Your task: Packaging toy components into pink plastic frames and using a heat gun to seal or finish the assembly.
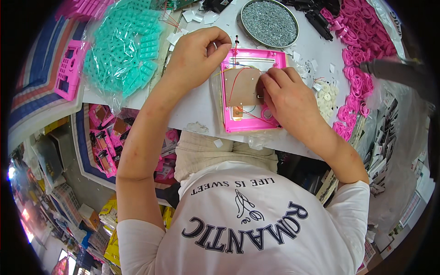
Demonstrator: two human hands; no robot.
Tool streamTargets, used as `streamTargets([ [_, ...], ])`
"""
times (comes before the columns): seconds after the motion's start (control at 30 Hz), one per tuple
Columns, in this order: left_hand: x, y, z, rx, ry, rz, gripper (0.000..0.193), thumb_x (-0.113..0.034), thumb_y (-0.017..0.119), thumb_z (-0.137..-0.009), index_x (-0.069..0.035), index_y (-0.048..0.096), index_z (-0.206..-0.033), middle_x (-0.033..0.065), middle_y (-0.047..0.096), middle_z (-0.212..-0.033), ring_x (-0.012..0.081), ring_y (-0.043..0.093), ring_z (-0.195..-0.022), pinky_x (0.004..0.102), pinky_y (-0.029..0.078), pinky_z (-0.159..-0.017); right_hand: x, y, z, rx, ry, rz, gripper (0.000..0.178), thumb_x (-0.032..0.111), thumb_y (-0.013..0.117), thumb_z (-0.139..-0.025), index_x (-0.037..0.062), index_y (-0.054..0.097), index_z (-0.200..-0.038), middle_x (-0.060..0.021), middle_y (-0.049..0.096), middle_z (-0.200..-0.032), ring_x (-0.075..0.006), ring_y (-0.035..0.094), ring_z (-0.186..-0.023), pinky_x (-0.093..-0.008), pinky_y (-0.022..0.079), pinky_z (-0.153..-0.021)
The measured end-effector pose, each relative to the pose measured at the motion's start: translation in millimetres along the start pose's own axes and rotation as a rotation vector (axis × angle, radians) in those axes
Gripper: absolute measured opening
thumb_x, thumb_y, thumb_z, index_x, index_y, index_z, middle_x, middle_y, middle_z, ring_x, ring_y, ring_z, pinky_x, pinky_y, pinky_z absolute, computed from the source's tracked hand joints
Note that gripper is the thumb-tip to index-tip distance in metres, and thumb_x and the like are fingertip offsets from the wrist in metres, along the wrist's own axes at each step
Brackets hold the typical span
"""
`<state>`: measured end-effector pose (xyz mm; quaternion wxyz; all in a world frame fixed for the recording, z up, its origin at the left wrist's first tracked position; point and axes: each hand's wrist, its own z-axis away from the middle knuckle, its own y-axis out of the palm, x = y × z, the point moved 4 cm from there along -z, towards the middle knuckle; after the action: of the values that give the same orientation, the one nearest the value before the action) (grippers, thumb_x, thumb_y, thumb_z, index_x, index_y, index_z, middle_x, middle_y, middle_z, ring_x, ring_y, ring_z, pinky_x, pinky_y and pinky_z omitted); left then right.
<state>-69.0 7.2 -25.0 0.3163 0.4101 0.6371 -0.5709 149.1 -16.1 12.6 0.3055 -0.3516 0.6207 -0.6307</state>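
A pink plastic housing [223, 110] lies on the table in front of me. Inside it sits a plain brown circuit board [242, 87], with thin red and yellow wires running around it. My right hand [286, 94] reaches over the housing's right side, its fingers closed at the board's right edge. My left hand [197, 57] is held at the housing's upper left corner, fingers curled and thumb against them; whatever is between them is hidden. Close to those fingertips, a small black part [236, 40] on a wire sticks up past the housing's far edge.
Beyond the housing stands a round metal tin [241, 26] of small screws. A clear bag of turquoise keypads [123, 50] lies left, beside a pink phone-like shell [71, 68]. Pink plastic parts [355, 55] are heaped right, near white round pieces [326, 98]. A dark bar [394, 73] juts in from the right.
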Motion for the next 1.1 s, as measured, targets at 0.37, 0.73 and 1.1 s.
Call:
streamTargets([
  [0.37,-2,4,-5,0.015,0.016,-0.045,0.017,-0.016,0.070,-0.093,0.000,0.070,-0.101,0.0022,0.068,-0.083,0.0073,0.053,-0.068,0.0253,0.044,-0.062,-26,-4,-5,-0.080,0.025,-0.315,0.027,0.011,0.073,-0.082,0.0041,0.070,-0.108,-0.0099,0.065,-0.105,-0.0295,0.060,-0.102,-0.0386,0.053,-0.088],
  [0.73,4,22,-27,-0.029,-0.007,-0.323,0.032,-0.031,0.074,-0.087,-0.001,0.076,-0.099,0.0143,0.074,-0.101,0.0286,0.069,-0.093,0.0393,0.053,-0.083,-11,-1,18,-0.247,0.046,-0.232,0.026,0.010,0.073,-0.083,0.0059,0.072,-0.109,-0.0089,0.065,-0.114,-0.0317,0.060,-0.108,-0.0411,0.054,-0.090],
  [1.1,-44,34,11,-0.083,0.236,-0.274,0.014,-0.017,0.071,-0.087,-0.016,0.078,-0.099,-0.0001,0.074,-0.087,0.0186,0.066,-0.090,0.0436,0.033,-0.097,-33,-22,-2,-0.360,0.203,-0.593,0.018,0.013,0.073,-0.086,0.0025,0.074,-0.100,-0.0124,0.070,-0.097,-0.0298,0.067,-0.088,-0.0385,0.055,-0.075],
])
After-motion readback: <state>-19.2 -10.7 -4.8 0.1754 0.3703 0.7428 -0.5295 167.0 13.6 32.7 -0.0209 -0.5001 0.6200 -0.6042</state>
